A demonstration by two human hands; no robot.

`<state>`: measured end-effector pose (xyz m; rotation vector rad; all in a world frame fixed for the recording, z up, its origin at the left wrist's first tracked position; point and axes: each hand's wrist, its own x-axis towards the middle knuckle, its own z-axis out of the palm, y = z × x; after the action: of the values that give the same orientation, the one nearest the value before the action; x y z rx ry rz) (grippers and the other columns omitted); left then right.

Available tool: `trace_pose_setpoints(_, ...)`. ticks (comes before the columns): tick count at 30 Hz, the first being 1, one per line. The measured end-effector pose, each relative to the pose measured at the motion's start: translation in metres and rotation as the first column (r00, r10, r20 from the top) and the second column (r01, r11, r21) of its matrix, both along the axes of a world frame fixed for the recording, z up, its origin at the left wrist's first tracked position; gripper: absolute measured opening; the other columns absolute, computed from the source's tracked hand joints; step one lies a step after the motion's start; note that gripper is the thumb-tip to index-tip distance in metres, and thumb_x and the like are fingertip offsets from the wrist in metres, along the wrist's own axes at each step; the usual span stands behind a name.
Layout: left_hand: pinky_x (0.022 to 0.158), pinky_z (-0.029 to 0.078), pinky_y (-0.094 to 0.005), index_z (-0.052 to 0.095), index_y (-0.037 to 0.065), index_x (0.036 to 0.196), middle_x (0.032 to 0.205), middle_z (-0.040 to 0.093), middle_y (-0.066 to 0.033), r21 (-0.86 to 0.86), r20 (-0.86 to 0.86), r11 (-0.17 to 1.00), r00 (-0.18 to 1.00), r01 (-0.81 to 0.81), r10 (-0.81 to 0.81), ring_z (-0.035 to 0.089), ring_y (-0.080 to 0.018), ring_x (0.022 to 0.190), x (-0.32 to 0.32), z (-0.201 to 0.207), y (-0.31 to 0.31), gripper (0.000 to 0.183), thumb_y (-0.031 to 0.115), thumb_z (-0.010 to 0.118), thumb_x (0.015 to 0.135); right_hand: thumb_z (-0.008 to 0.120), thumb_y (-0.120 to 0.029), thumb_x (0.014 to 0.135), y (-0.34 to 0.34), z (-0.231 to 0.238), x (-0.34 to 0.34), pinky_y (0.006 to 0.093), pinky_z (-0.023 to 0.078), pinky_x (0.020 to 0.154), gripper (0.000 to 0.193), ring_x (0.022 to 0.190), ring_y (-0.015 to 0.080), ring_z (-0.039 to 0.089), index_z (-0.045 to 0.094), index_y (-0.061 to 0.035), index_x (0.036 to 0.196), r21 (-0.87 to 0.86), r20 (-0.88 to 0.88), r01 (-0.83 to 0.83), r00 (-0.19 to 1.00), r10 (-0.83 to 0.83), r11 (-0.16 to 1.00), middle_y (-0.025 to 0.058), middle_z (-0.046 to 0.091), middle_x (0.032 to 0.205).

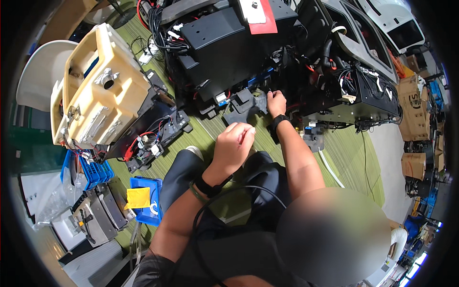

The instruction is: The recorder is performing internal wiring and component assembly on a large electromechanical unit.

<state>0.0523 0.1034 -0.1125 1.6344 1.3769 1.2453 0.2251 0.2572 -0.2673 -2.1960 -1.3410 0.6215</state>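
Note:
My left hand (233, 147) is raised over my knees, its fingers curled in with the thumb against them. Whatever lies inside that curl is hidden. Farther forward, my right hand (276, 103) reaches to the lower edge of a black machine housing (217, 55). Its fingers are pinched together on a small part that I cannot make out. A dark grey bracket-like block (243, 101) sits just left of the right fingertips, low against the machine. Both wrists wear black bands.
A cream plastic tank-like unit (107, 91) on a black wired base stands to the left. Below it is a blue tray (152, 216) with a yellow packet (138, 198). A second black wired box (354, 98) stands at right. Cardboard boxes (414, 110) line the far right.

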Motion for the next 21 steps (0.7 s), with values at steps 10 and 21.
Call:
trace_pose_setpoints(10, 0.053, 0.037, -0.0195, 0.061, 0.000, 0.085, 0.071, 0.053, -0.0014, -0.148, 0.123, 0.989, 0.992, 0.015, 0.003, 0.046, -0.0038, 0.057, -0.010, 0.005, 0.004, 0.010, 0.008, 0.056, 0.088, 0.054, -0.027, 0.084, 0.045, -0.017, -0.006, 0.0417, 0.047, 0.082, 0.030, 0.097, 0.0336, 0.059, 0.055, -0.0039, 0.104, 0.015, 0.063, 0.006, 0.998, -0.007, 1.000, 0.0172, 0.062, 0.103)
trace_pose_setpoints(21, 0.054, 0.039, -0.0201, 0.061, 0.000, 0.085, 0.073, 0.056, -0.0023, -0.232, 0.054, 0.972, 0.997, -0.049, 0.064, 0.048, -0.0047, 0.060, -0.016, 0.004, 0.008, 0.010, 0.009, 0.057, 0.087, 0.054, -0.025, 0.084, 0.065, -0.031, -0.002, 0.0421, 0.047, 0.083, 0.030, 0.096, 0.0351, 0.059, 0.056, -0.0027, 0.103, 0.111, 0.136, -0.042, 0.990, 0.027, 0.993, 0.0185, 0.062, 0.101)
